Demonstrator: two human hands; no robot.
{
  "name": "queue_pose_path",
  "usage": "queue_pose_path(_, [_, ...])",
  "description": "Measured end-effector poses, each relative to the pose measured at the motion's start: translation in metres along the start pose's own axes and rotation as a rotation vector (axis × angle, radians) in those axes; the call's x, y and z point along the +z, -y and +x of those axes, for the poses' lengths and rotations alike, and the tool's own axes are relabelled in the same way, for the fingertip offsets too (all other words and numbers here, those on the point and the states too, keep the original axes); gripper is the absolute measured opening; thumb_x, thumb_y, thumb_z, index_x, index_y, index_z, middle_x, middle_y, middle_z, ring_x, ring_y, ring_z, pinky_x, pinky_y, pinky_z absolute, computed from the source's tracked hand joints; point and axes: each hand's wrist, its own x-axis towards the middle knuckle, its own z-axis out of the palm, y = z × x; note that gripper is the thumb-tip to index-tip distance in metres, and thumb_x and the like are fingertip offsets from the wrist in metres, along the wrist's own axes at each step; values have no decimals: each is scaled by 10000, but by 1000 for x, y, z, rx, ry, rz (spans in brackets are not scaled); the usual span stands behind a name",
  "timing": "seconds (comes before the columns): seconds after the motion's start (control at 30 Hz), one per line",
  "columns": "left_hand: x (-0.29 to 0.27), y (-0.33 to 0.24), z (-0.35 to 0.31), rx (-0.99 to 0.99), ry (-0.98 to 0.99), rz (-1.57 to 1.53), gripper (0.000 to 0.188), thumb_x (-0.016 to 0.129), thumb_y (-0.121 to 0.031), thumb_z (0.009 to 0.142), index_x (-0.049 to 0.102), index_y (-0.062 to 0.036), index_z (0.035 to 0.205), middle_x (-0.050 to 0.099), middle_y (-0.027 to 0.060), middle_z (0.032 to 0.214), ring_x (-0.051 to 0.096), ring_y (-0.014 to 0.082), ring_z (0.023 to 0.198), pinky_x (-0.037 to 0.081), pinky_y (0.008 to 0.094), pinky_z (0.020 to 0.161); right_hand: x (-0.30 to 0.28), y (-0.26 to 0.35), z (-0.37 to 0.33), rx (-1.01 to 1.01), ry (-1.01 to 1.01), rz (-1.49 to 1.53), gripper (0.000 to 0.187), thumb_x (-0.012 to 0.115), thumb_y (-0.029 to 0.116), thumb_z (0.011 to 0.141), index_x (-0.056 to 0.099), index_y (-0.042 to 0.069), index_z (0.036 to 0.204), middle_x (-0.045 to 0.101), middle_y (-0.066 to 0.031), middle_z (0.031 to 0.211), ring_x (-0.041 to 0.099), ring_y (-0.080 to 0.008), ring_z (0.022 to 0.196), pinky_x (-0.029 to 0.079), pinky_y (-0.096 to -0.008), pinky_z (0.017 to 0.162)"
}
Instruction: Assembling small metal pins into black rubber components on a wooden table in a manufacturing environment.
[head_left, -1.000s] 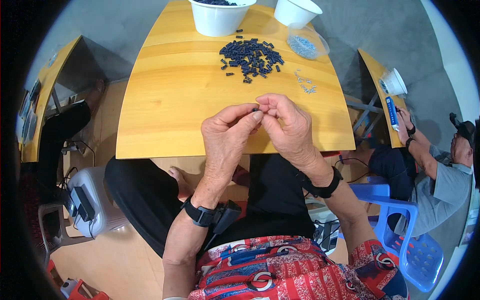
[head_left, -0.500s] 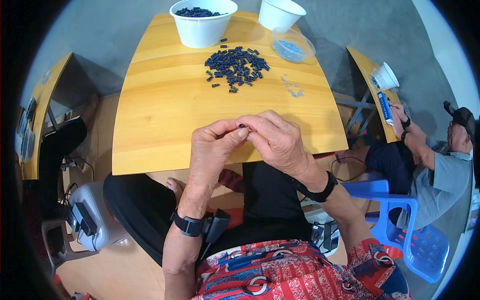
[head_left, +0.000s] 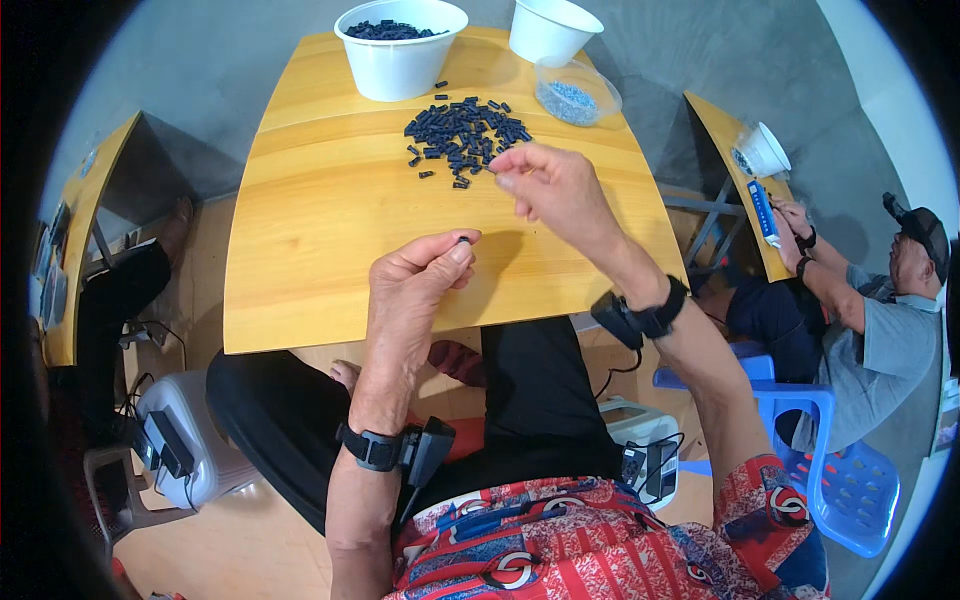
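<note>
My left hand (head_left: 415, 285) is closed over the near part of the wooden table, with a small black cylindrical piece (head_left: 463, 240) pinched between thumb and forefinger. Farther out, my right hand (head_left: 560, 190) reaches to the near right edge of a pile of small black cylindrical pieces (head_left: 450, 130). Its thumb and forefinger are pressed together there; whether a piece is between them is too small to tell. The right hand and forearm cover the spot where small clear pieces lay.
A white tub (head_left: 400, 72) filled with black pieces stands at the table's far edge. Another white tub (head_left: 552, 32) and a clear bowl (head_left: 598, 108) of small bluish pieces stand to its right. At a side table on the right, a person holds a blue box (head_left: 763, 212); a blue chair (head_left: 845, 490) stands nearby.
My right hand has parted from the left and moved away from me to the pile's edge. My left hand has stayed nearly in place, still pinching the black piece.
</note>
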Motion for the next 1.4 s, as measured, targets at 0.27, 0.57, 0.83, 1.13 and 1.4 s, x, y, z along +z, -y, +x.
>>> queue_pose_path(0.27, [5,0,0,20,-22,69,182,666,-51,813,669,12,984,662,59,801,581,103,678,486,225,654,-1,-53,45,-223,-155,-505,155,655,153,759,643,19,836,629,-95,678,594,-174,567,468,-302,558])
queue_pose_path(0.57, [5,-1,-1,22,-16,69,156,670,-35,804,670,13,952,672,82,811,607,112,692,500,225,656,2,-55,49,-206,-125,-676,118,634,138,739,634,36,798,639,-144,742,623,-309,708,484,-390,644])
queue_pose_path(0.83, [0,2,1,42,12,84,157,669,-37,804,670,9,954,674,84,808,607,112,689,501,231,656,-10,-59,30,-195,-131,-555,131,631,149,754,654,38,820,647,-118,732,629,-232,670,491,-341,631])
queue_pose_path(1.13, [4,6,0,62,23,161,149,682,-39,794,679,2,937,676,69,801,605,100,668,501,216,631,-83,-75,32,-12,-264,-678,100,637,150,746,672,67,789,656,-103,721,631,-233,672,493,-338,629])
queue_pose_path(1.4, [5,6,-1,65,23,201,146,694,-56,789,684,-3,925,676,60,795,601,90,664,496,206,626,-73,-93,36,8,-171,-825,127,628,172,777,647,55,734,641,-144,712,616,-304,653,477,-406,617])
